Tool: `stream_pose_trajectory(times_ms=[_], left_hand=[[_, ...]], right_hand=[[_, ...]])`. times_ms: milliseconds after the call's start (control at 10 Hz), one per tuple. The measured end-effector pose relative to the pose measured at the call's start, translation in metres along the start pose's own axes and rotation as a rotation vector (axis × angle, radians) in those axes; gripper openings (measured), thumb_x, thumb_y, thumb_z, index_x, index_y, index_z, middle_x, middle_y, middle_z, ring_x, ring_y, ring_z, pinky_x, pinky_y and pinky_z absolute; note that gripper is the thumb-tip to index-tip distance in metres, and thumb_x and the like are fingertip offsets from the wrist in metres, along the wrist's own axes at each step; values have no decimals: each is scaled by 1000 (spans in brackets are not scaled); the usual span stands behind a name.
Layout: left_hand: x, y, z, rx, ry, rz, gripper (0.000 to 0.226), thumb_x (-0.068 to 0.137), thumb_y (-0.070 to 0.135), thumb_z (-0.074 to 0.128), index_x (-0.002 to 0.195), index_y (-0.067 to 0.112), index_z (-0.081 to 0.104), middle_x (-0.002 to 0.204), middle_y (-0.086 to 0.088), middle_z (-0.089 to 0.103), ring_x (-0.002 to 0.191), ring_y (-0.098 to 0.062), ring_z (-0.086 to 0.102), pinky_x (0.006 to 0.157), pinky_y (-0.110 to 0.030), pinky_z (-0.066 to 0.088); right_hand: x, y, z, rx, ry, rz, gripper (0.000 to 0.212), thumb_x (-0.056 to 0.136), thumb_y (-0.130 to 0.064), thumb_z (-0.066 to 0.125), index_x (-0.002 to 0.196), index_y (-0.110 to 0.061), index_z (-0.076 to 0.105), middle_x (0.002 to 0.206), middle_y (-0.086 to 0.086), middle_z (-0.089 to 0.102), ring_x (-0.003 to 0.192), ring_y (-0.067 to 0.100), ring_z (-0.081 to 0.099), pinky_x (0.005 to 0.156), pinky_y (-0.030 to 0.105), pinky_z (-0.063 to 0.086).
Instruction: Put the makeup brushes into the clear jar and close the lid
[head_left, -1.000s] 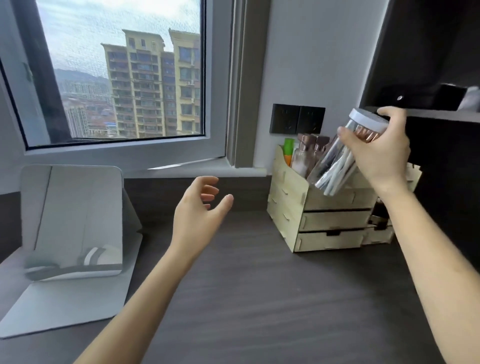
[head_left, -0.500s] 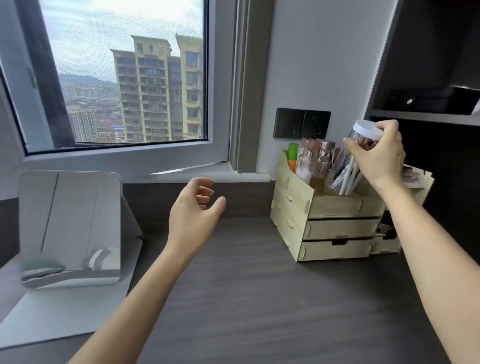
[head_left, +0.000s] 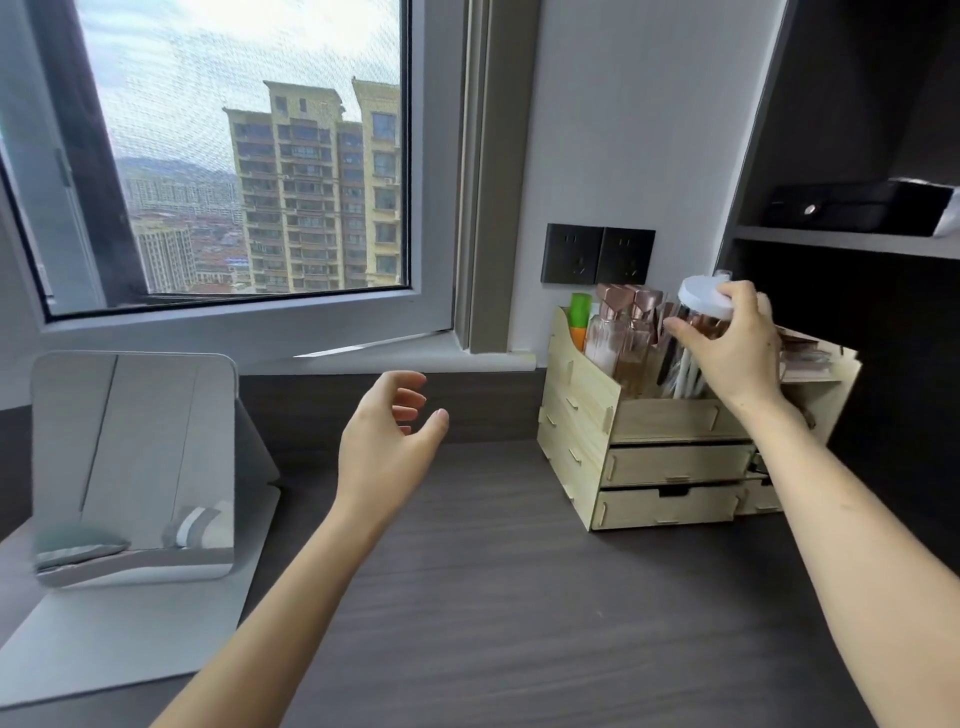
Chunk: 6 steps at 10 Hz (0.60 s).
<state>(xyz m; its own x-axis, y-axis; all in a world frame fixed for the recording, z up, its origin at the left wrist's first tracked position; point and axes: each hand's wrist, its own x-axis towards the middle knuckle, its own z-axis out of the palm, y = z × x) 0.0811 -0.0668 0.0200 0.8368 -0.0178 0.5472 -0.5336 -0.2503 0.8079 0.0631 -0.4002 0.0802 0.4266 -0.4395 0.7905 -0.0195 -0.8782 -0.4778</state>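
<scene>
- We see the right hand (head_left: 737, 348), right of centre in the frame, wrapped around the clear jar (head_left: 696, 332), with the thumb on its left side and the fingers curled over the top edge.
- The jar is see-through and round, capped with a smooth white lid (head_left: 702, 302) that sits on it; the jar leans a little to the left.
- Inside it we can make out the makeup brushes (head_left: 685, 371), white handles with rosy metallic collars, packed together and pointing down.
- The jar's lower end dips into the open top of the wooden organizer (head_left: 649, 447); whether it rests on the bottom there we cannot tell.
- The organizer is pale, flat-cut plywood with slotted joints and two shallow drawers on its front.
- Just left of the jar, in the same top tray, stand two glass bottles (head_left: 621, 338) with rose-gold angular caps, and a green and orange tube (head_left: 579, 319) at the far left corner.
- The left hand (head_left: 387, 441), at the centre of the frame, hangs over the desk with the fingers loosely curled and the palm free, holding nothing.
- The desk (head_left: 493, 597) is dark with a fine wood grain.
- At the lower left a rounded square mirror (head_left: 132, 467) stands tilted on a grey folding stand.
- Dark wall sockets (head_left: 597, 254) sit above the organizer, and a window (head_left: 234, 156) fills the upper left.
</scene>
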Motion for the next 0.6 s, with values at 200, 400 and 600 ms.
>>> stream_pose_trajectory(times_ms=[200,400,600], left_hand=[[1,2,5,-1,-3,-5,27,80,16,67,104,22,58,94,2,63,90,-15,60,78,-31,50],[3,3,7,15,1,-5,28,80,17,67,105,21,58,94,3,63,90,-15,60,77,-30,49],[1,3,6,9,-3,-1,28,80,17,67,105,22,58,94,3,63,90,-15,60,79,-33,50]], right_hand=[[16,-8,11,-119,-172,76,61,73,-35,77,118,-3,51,116,25,58,104,38,54,83,38,44],[12,-4,13,-156,-168,104,61,74,-36,75,121,-5,52,116,25,57,106,38,54,86,38,43],[0,-13,6,-261,-225,126,77,78,-39,72,139,-13,32,134,25,42,115,41,49,90,43,44]])
